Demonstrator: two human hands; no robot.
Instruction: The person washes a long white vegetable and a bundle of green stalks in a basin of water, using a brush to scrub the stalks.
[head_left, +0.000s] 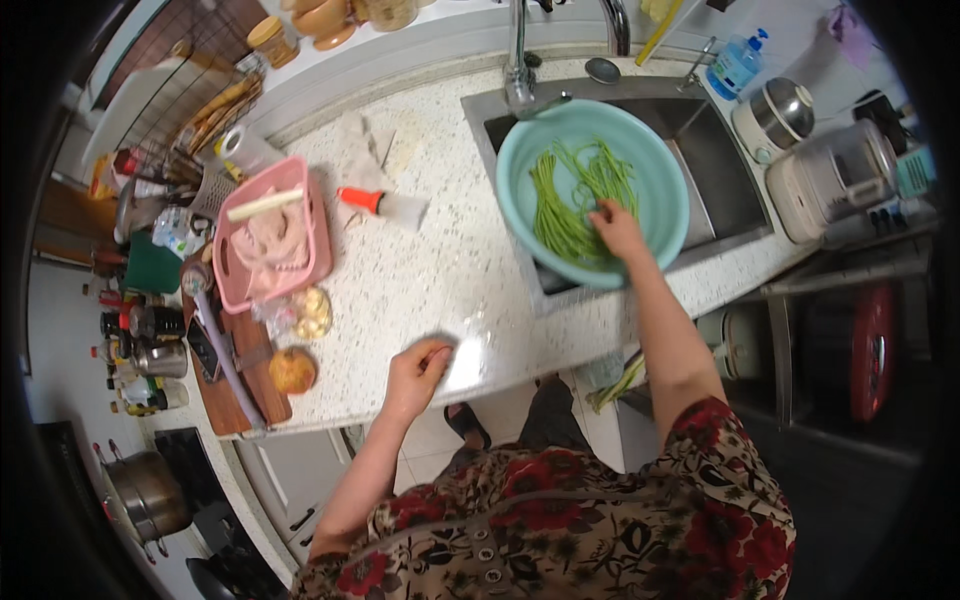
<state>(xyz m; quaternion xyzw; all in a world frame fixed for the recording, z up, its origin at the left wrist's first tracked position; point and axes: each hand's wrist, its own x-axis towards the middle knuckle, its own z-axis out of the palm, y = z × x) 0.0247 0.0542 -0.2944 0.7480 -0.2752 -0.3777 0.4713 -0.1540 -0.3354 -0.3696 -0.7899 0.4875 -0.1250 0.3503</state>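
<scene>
My right hand reaches into a large turquoise plastic basin set over the sink, its fingers at the long green beans. Whether the fingers grip any beans cannot be told. One bundle of beans lies at the basin's left, with looser ones beside it at the upper right. My left hand is curled above the speckled countertop near its front edge, and nothing shows in it. Farther left, a pink plastic basket holds raw poultry and a pale stick-like piece.
The faucet stands behind the basin. On the counter lie a red-capped bottle, peeled garlic in plastic, and a round yellow-red fruit. A wooden cutting board carries a purple-handled knife or tool. A blue pump bottle stands right of the sink.
</scene>
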